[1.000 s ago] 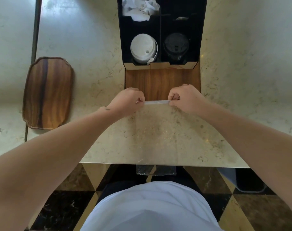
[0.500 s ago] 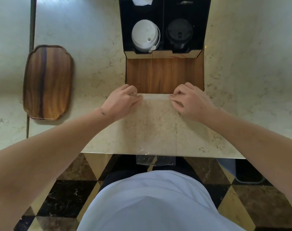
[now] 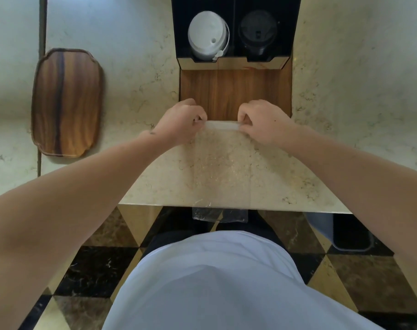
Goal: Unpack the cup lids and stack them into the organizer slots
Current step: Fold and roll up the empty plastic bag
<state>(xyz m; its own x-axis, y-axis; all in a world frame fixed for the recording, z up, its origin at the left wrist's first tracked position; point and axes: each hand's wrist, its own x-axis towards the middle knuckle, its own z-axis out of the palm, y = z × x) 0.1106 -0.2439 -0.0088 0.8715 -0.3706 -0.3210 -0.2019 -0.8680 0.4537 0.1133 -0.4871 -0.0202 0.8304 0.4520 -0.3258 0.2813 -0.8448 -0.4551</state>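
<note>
1. At 6 o'clock, nearest the camera, the person's white shirt (image 3: 226, 282) fills the lower frame above a black, brown and gold tiled floor (image 3: 95, 265).
2. A clear plastic bag (image 3: 223, 172) lies flat on the marble desk (image 3: 136, 75), its near end hanging over the desk edge at 6 o'clock.
3. The left hand (image 3: 181, 122) and right hand (image 3: 264, 121) are both clenched on the bag's far edge, pinching a rolled or folded strip of it between them; the hands are set apart, one at each end of the strip.
4. Just beyond the hands, at 12 o'clock, stands the organizer (image 3: 236, 91), with a wood front and black slots.
5. White lids (image 3: 207, 35) fill the left slot; black lids (image 3: 258, 32) fill the right.
6. A wooden tray (image 3: 67, 101) lies at 10 o'clock, well apart from the organizer.
</note>
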